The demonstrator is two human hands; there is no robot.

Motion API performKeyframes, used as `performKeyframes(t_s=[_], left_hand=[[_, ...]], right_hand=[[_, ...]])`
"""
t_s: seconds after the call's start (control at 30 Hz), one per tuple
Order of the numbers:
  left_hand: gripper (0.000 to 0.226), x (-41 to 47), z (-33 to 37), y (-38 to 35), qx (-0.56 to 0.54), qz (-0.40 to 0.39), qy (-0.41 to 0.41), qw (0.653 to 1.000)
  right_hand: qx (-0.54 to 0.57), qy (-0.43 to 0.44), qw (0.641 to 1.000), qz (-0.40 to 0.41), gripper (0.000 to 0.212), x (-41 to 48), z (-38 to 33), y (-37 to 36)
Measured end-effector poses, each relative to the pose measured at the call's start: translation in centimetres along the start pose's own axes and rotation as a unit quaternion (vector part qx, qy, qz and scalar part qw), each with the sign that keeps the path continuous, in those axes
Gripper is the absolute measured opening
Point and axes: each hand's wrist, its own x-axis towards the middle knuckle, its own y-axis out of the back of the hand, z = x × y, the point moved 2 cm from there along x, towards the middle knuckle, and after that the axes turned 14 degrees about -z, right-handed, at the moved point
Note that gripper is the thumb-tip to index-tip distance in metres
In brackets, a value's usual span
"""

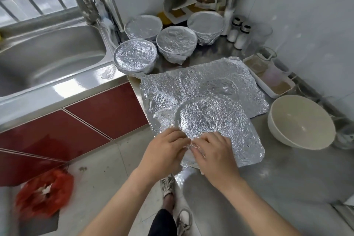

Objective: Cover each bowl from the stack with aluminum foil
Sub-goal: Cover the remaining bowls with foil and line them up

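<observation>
A bowl under a crinkled foil sheet stands near the steel counter's front left corner; its round rim shows through the foil. My left hand and my right hand meet at the bowl's near edge, fingers curled and pinching the foil down around the rim. A larger loose foil sheet lies flat behind it. One bare cream bowl stands to the right. Several foil-covered bowls are grouped at the back of the counter.
A steel sink with a tap lies to the left. A white tray, salt shakers and a rack crowd the back right wall. A red bag sits on the floor below red cabinet doors.
</observation>
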Motion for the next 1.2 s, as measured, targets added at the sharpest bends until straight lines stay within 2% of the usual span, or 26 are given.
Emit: performKeyframes(t_s=[0.13, 0.23, 0.33, 0.43, 0.53, 0.7, 0.77, 0.9, 0.97, 1.03, 1.07, 1.2], left_hand=[[0.017, 0.5, 0.4, -0.5, 0.019, -0.017, -0.029, 0.999], [0.006, 0.8, 0.6, -0.7, 0.018, -0.008, -0.042, 0.999], [0.030, 0.8, 0.4, -0.8, 0.012, -0.008, -0.041, 0.999], [0.036, 0.9, 0.4, -0.9, 0.014, 0.004, -0.046, 0.999], [0.032, 0.9, 0.2, -1.1, 0.009, 0.005, -0.039, 0.999], [0.016, 0.5, 0.2, -0.9, -0.009, -0.015, -0.029, 0.999], [0.015, 0.7, 0.2, -0.6, -0.011, -0.014, -0.026, 0.999], [0.032, 1.1, 0.0, -0.2, -0.010, -0.018, -0.027, 0.999], [0.030, 1.3, 0.0, 0.0, -0.011, -0.021, -0.028, 0.999], [0.021, 1.1, -0.5, 0.0, -0.004, -0.024, -0.018, 1.000], [0.024, 0.9, -0.8, 0.1, -0.004, -0.030, -0.003, 1.000], [0.034, 0.5, -0.2, 0.3, -0.020, -0.043, 0.025, 0.999]], right_hand=[[-0.016, 0.045, 0.999, -0.001, 0.022, -0.8, 1.6, 0.3], [-0.030, 0.054, 0.998, -0.003, 0.021, -0.8, 1.6, 0.0], [-0.031, 0.059, 0.998, -0.008, 0.019, -0.7, 1.4, -0.1], [-0.049, 0.060, 0.997, -0.016, 0.016, -0.6, 1.2, -0.4], [-0.086, 0.049, 0.995, -0.015, 0.006, -0.3, 0.9, -0.9], [-0.112, 0.064, 0.991, -0.020, 0.010, -0.3, 0.6, -1.7], [-0.111, 0.067, 0.991, -0.017, 0.009, -0.2, 0.6, -1.8], [-0.086, 0.048, 0.995, -0.005, 0.009, -0.1, 0.1, -1.6], [-0.062, 0.040, 0.997, -0.002, 0.003, -0.3, 0.2, -1.2], [-0.033, 0.023, 0.999, 0.002, 0.015, -0.9, 0.7, -0.5], [-0.026, 0.019, 0.999, 0.005, 0.019, -1.2, 1.0, -0.1], [-0.046, 0.031, 0.998, 0.001, 0.014, -1.9, 2.0, 0.4]])
